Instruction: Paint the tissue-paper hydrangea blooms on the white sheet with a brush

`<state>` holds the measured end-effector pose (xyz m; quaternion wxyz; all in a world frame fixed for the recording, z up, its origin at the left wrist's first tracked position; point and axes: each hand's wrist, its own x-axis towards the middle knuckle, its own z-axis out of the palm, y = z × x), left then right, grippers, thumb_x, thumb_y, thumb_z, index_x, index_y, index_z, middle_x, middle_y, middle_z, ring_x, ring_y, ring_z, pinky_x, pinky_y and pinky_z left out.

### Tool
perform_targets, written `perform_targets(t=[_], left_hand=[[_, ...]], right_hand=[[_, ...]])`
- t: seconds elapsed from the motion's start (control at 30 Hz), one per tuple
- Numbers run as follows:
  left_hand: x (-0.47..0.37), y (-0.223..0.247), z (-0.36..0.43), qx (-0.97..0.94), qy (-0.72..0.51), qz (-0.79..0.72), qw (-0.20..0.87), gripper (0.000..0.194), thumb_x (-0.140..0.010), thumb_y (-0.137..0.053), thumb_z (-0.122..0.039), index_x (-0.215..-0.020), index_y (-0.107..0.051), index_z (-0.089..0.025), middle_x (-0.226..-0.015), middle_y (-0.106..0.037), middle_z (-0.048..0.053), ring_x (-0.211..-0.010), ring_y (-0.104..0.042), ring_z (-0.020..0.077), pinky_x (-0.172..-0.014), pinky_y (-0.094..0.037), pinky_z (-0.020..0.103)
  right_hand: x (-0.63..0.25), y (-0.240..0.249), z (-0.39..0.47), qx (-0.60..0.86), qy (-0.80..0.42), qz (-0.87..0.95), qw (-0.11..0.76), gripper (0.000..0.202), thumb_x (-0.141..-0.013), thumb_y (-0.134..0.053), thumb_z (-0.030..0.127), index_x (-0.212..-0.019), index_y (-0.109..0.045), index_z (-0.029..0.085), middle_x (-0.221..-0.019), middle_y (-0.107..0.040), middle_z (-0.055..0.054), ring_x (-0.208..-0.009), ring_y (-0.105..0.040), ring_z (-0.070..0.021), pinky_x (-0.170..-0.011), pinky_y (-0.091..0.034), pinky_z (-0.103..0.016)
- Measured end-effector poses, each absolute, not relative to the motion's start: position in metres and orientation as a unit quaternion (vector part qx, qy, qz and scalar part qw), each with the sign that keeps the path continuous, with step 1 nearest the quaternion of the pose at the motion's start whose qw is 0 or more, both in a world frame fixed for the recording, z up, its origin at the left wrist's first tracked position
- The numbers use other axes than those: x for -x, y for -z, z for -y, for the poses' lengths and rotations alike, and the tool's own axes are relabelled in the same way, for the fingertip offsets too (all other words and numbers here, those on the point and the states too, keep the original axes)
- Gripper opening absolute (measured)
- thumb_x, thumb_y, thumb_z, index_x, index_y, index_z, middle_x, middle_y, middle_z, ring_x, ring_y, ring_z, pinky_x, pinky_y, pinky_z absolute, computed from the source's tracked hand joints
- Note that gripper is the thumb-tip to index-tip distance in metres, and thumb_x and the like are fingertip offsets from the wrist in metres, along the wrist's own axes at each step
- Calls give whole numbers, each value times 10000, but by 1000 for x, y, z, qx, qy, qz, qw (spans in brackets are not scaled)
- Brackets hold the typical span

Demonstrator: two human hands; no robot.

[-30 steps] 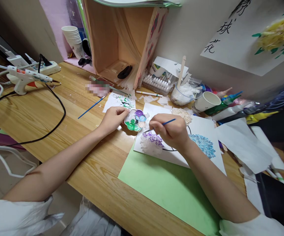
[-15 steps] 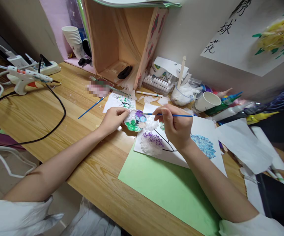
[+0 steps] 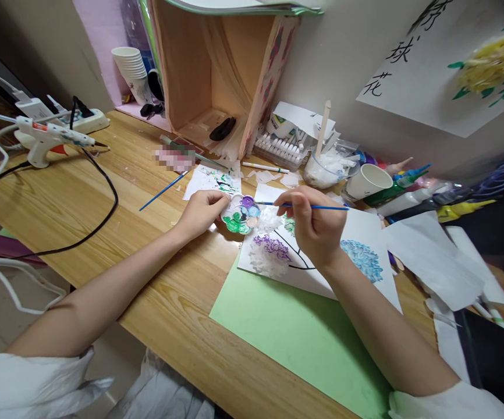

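Observation:
My left hand [image 3: 206, 214] pinches the left rim of a flower-shaped paint palette [image 3: 237, 224], whose wells hold purple, green, blue and dark paint. A thin blue paintbrush [image 3: 328, 207] is gripped in my right hand [image 3: 315, 224], its tip at the purple well. Below and right of the palette lies a white sheet [image 3: 317, 286] with raised flower clusters and black painted stems. One cluster [image 3: 273, 247] is purple on top and white beneath; another cluster [image 3: 361, 260] is blue. My right hand hides part of the sheet's middle.
Under the sheet is a green board [image 3: 295, 331]. A second brush [image 3: 163, 191] and paint-smeared paper [image 3: 212, 180] lie behind my left hand. At the back stand a paper cup [image 3: 369, 181] and a tub of white scraps [image 3: 328, 169]. A glue gun [image 3: 45, 139] with cables sits left.
My right hand and the paintbrush have shifted slightly to the right, the tip staying by the purple well. My left hand and the palette look still.

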<state>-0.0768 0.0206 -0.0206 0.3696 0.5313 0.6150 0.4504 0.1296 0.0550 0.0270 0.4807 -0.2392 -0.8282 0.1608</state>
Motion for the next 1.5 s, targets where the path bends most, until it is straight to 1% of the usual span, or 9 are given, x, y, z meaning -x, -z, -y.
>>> perform_targets(t=[0.1, 0.17, 0.27, 0.4, 0.5, 0.63, 0.77, 1.07, 1.5], left_hand=[[77, 20, -20, -532, -449, -615, 370, 328, -786, -542, -383, -540, -511, -168, -489, -465, -38, -498, -456, 105, -494, -349, 217], [76, 20, -20, -530, -450, -615, 372, 331, -783, -544, -388, -537, -505, -170, -488, -465, -38, -497, -460, 107, -496, -352, 219], [76, 21, -21, -529, -451, -616, 372, 331, -777, -545, -393, -535, -499, -173, -485, -464, -38, -499, -466, 111, -498, -355, 223], [76, 21, -21, -532, -449, -616, 370, 333, -780, -540, -391, -532, -492, -174, -482, -449, -42, -502, -468, 112, -505, -358, 224], [76, 21, -20, -532, -449, -616, 369, 327, -785, -539, -389, -544, -509, -170, -493, -463, -39, -511, -470, 112, -509, -359, 223], [76, 20, -20, -537, -447, -615, 365, 336, -794, -532, -385, -539, -505, -169, -492, -465, -38, -511, -464, 109, -511, -353, 222], [76, 19, -20, -539, -446, -613, 367, 346, -795, -530, -379, -523, -485, -170, -486, -449, -42, -504, -462, 106, -512, -352, 221], [76, 19, -20, -534, -446, -616, 369, 323, -791, -535, -380, -551, -519, -164, -488, -451, -43, -514, -471, 112, -510, -352, 223], [76, 19, -20, -532, -449, -615, 370, 320, -788, -539, -374, -551, -521, -161, -484, -464, -42, -504, -469, 107, -502, -350, 219]], right_hand=[[-131, -29, -50, 220, -168, 809, 518, 444, -970, -348, 335, -622, -582, 189, -485, -519, 3, -434, -476, -98, -472, -386, -256], [-131, -30, -47, 209, -173, 812, 517, 468, -971, -344, 329, -577, -556, 192, -461, -504, 8, -401, -451, -90, -458, -373, -257], [-129, -31, -45, 188, -169, 838, 484, 471, -975, -340, 301, -561, -533, 189, -461, -513, 9, -396, -449, -83, -460, -363, -251], [-126, -29, -47, 174, -136, 877, 426, 479, -982, -321, 302, -558, -509, 185, -431, -458, 27, -397, -431, -75, -454, -340, -235], [-124, -27, -48, 171, -127, 890, 404, 487, -986, -308, 300, -555, -502, 182, -420, -431, 35, -399, -429, -71, -455, -329, -226], [-124, -27, -48, 169, -128, 899, 384, 481, -984, -316, 295, -554, -500, 181, -427, -434, 35, -400, -432, -70, -460, -321, -221], [-125, -27, -49, 169, -125, 895, 393, 475, -984, -317, 295, -562, -500, 180, -429, -428, 37, -400, -421, -69, -465, -314, -218], [-123, -25, -48, 163, -118, 899, 389, 474, -984, -325, 292, -559, -496, 171, -431, -433, 35, -396, -422, -64, -459, -301, -212], [-123, -25, -49, 150, -114, 902, 388, 469, -985, -321, 297, -569, -498, 172, -444, -431, 33, -399, -414, -64, -457, -307, -213]])
